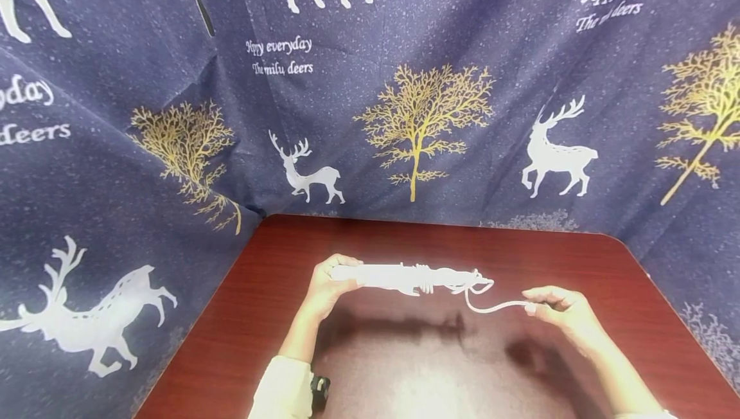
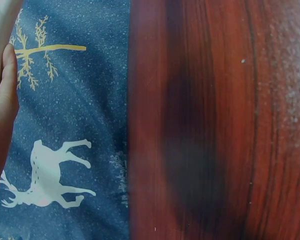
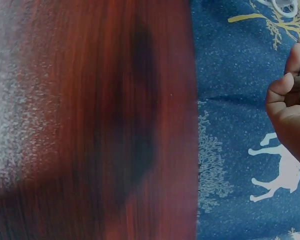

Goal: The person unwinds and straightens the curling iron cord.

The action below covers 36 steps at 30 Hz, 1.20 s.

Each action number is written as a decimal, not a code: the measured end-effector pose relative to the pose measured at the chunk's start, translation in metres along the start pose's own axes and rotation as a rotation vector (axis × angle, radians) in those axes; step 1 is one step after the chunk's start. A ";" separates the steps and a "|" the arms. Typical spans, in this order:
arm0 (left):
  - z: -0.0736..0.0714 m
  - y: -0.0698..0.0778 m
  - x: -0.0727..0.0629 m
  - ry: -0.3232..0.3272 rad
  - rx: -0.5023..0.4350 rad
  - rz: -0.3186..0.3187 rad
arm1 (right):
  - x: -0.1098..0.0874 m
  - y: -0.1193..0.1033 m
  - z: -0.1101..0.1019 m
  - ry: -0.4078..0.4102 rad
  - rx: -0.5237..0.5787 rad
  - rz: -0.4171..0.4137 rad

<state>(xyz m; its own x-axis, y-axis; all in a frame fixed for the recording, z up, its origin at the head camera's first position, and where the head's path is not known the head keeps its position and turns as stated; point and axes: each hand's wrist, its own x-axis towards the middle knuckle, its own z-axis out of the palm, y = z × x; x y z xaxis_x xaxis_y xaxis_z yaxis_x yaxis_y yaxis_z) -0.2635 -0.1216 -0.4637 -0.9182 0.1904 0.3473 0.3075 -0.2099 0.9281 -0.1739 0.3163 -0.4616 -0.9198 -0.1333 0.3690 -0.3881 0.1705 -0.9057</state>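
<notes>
Head view: the left grip (image 1: 322,287) is closed round one end of a long white bar (image 1: 378,276), thumb on the near side and fingers on the far side. The right grip (image 1: 569,317) pinches the end of a white cord (image 1: 426,279) between thumb and fingers. The cord is bunched at the bar's right end, and one slack strand sags across the space between the two grips, which are well apart. Bar and cord are held above the brown surface (image 1: 220,342), their shadows falling on it. Both grips are inside its left and right edges; its far edge meets a blue cloth (image 1: 341,104). Counted: one bar, one cord, one small black device (image 1: 320,388) at the left wrist, three gold trees (image 1: 413,139) and three whole white deer (image 1: 315,179), plus two cut off at the top.

Left wrist view: the left grip shows at the left border, fingers against the bar. The surface's straight edge runs beside the cloth; one deer shows.

Right wrist view: the right grip, partly cut off, clasps a small greyish piece with its fingers bent. A cord loop shows at the top right corner.
</notes>
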 end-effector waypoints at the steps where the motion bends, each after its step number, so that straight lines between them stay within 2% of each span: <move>1: 0.000 0.000 0.000 -0.002 0.000 0.003 | -0.001 0.001 0.000 -0.015 0.007 0.006; 8: -0.001 0.002 0.005 -0.027 -0.018 0.036 | 0.003 0.008 0.003 -0.112 -0.083 -0.015; 13: -0.002 0.007 0.007 -0.030 -0.041 0.042 | 0.007 0.013 0.010 -0.215 -0.058 -0.007; 18: -0.003 0.006 0.005 -0.025 -0.034 0.035 | 0.007 0.021 0.017 -0.240 -0.052 0.032; 21: -0.004 0.004 0.004 -0.023 -0.036 0.022 | 0.006 0.026 0.020 -0.223 -0.059 0.072; 26: -0.003 0.002 0.001 -0.019 -0.065 0.010 | 0.006 0.031 0.020 -0.128 -0.142 0.122; 36: -0.003 0.004 -0.002 -0.038 -0.072 -0.013 | 0.014 0.026 0.019 0.033 -0.211 0.148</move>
<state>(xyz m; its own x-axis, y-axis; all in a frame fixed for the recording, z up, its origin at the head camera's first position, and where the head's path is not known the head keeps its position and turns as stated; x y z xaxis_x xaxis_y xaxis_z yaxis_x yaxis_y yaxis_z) -0.2609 -0.1258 -0.4611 -0.9116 0.2296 0.3410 0.2753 -0.2752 0.9211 -0.1960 0.3005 -0.4842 -0.9676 -0.0600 0.2454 -0.2492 0.3864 -0.8881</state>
